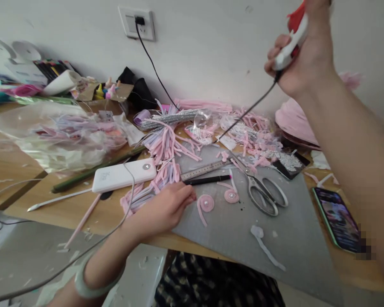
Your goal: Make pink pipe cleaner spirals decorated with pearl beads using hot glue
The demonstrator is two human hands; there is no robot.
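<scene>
My right hand (310,64) is raised in front of the wall, wrapped around the handle of a white corded glue gun (291,49) with a red trigger. The top of the glue gun is cut off by the frame. My left hand (171,204) hovers low by the mat's left edge, fingers curled together; anything between them is hidden. Just right of it lie two pink pipe-cleaner spirals (206,203) with pearly centres and short tails. A black pen (208,180) and a steel ruler (205,170) lie just beyond. Scissors (259,192) rest further right.
A grey mat (294,251) covers the table front, with a pale pipe-cleaner piece (269,251) on it. Bundled pipe cleaners (166,145), a white power bank (124,175) and a plastic bag (60,132) lie left. A phone (337,219) is right. A cable (83,256) crosses my left forearm.
</scene>
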